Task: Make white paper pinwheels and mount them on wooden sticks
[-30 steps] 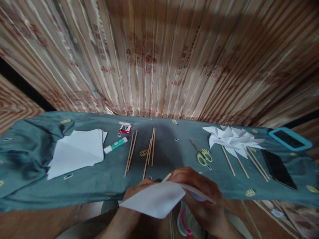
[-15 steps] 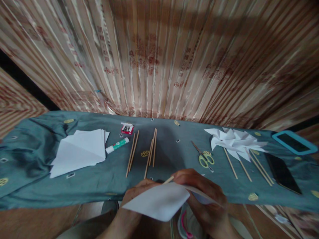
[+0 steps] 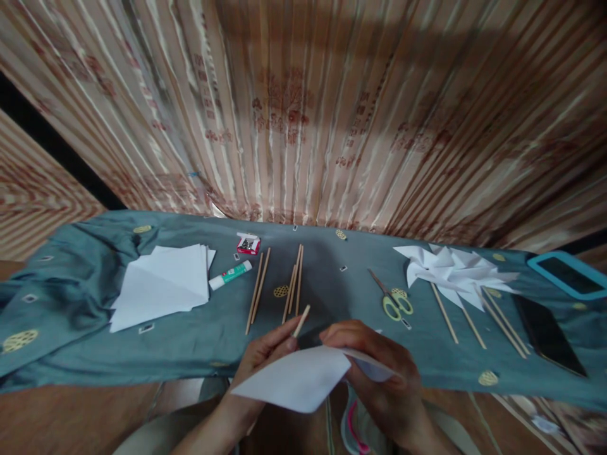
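Between my hands, just over the table's near edge, a white paper sheet (image 3: 294, 382) hangs with one side curved up. My left hand (image 3: 263, 354) is closed on a thin wooden stick (image 3: 301, 321), whose upper end sticks out past thumb and finger; the sheet hides its lower part. My right hand (image 3: 379, 354) grips the other side of the sheet, its fingers bent over the edge. Several wooden sticks (image 3: 258, 291) lie in two groups beyond my left hand. Green-handled scissors (image 3: 392, 307) lie beyond my right hand.
On the left are a stack of white paper (image 3: 165, 281), a glue stick (image 3: 231, 275) and a small red box (image 3: 248, 245) of pins or tacks. Several paper pinwheels (image 3: 450, 268) on sticks lie right, beside a black phone (image 3: 550, 335) and a blue-framed tablet (image 3: 569, 276). A curtain (image 3: 303, 114) hangs behind.
The stick's end was by my right fingers, pointing right. It has swung to the left and upright in my left hand, away from the right. The view has shifted slightly.
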Available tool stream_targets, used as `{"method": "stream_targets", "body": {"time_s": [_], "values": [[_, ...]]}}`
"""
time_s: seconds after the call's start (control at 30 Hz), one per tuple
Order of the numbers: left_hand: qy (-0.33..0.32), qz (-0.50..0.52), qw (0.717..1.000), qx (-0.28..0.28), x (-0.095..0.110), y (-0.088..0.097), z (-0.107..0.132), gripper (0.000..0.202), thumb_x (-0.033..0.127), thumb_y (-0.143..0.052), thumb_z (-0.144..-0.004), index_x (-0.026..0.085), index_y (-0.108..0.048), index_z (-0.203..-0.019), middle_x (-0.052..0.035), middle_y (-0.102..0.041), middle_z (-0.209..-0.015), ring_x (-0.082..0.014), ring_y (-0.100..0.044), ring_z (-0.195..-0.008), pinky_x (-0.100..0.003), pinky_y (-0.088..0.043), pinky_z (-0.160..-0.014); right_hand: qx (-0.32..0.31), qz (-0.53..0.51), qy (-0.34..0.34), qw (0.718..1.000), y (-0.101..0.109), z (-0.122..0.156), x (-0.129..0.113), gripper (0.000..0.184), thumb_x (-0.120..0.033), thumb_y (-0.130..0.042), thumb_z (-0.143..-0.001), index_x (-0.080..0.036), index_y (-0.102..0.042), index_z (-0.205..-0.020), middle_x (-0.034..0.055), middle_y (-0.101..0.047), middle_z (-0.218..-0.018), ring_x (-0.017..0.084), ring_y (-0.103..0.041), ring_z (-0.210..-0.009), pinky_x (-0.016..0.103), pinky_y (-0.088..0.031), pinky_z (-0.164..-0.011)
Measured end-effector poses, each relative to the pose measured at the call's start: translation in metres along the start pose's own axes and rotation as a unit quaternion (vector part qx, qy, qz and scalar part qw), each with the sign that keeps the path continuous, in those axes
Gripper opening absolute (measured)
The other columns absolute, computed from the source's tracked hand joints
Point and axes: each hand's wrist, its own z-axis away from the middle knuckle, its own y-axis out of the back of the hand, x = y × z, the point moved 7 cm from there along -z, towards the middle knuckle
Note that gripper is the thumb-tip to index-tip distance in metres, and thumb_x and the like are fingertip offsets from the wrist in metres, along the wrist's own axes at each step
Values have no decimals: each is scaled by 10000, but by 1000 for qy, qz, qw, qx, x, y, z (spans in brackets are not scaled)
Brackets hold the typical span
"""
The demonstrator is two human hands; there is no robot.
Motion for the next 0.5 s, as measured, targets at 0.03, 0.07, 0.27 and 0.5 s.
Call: {"method": "stream_targets", "body": {"time_s": [0.03, 0.07, 0.27, 0.5], "values": [[-9, -22, 1000, -10, 5, -2, 2, 543, 482, -770, -625, 184, -720, -1076, -10, -611, -645, -120, -519, -558, -225, -405, -529, 2, -6, 1, 1000, -1, -1, 0, 144, -292, -533, -907, -221, -658, -909, 38, -726, -817, 170, -692, -765, 268, -552, -679], [-34, -49, 998, -16, 13, -4, 3, 453, 443, -782, -616, 184, -752, -986, -41, -658, -736, -159, -575, -663, -250, -450, -605, 2, -11, -1, 1000, -2, -1, -1, 146, -292, -532, -907, -223, -660, -909, 37, -724, -814, 171, -691, -763, 270, -553, -678], [-80, -58, 993, -61, 28, -12, 10, 318, 439, -720, -698, 197, -776, -896, -90, -699, -947, -217, -627, -841, -273, -484, -694, -13, -27, -24, 999, -10, 2, 1, 141, -305, -556, -897, -219, -664, -870, 38, -717, -789, 179, -689, -754, 272, -553, -674], [-70, -21, 996, -59, 22, -15, 7, 347, 454, -744, -678, 202, -777, -913, -84, -716, -896, -208, -635, -806, -273, -486, -687, -25, -55, -35, 998, -14, 9, 9, 129, -310, -557, -903, -231, -655, -929, 34, -706, -840, 177, -675, -797, 281, -540, -713]]}}
